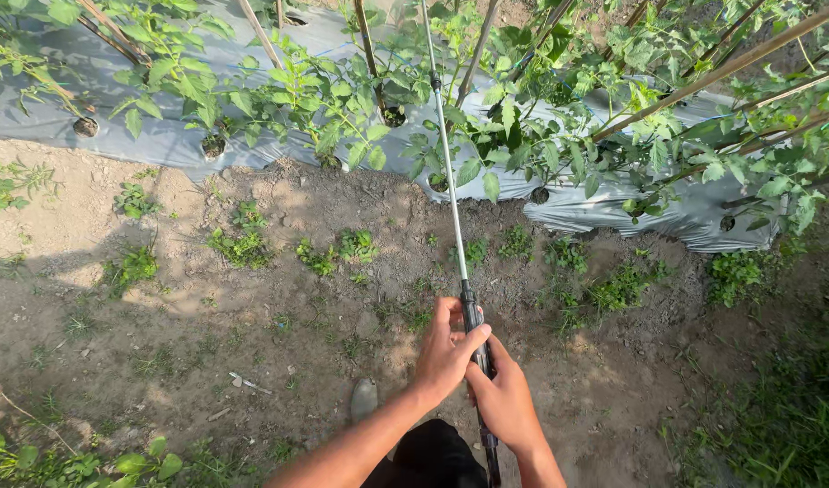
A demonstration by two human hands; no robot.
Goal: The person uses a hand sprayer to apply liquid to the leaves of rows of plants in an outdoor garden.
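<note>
**Head view: both hands on a long pole aimed at the plant row**

Head camera looks down on bare, dry soil (161, 298) with small weeds (243, 246) scattered across it. Along the top runs a raised bed covered in grey plastic sheet (161, 140), with leafy green plants (315, 95) growing through holes in it and tied to slanted canes (704, 77).

Near the bottom centre, the left hand (446, 352) is wrapped around the black grip of a long thin metal pole (446, 163), thumb laid over the top. Just to its right and slightly lower, the right hand (505, 402) is closed around the same handle.

The pole runs up and away from the hands, its far end reaching among the leaves above the sheet. No spray or cut stems can be made out, so how much of the row is treated cannot be told.
</note>
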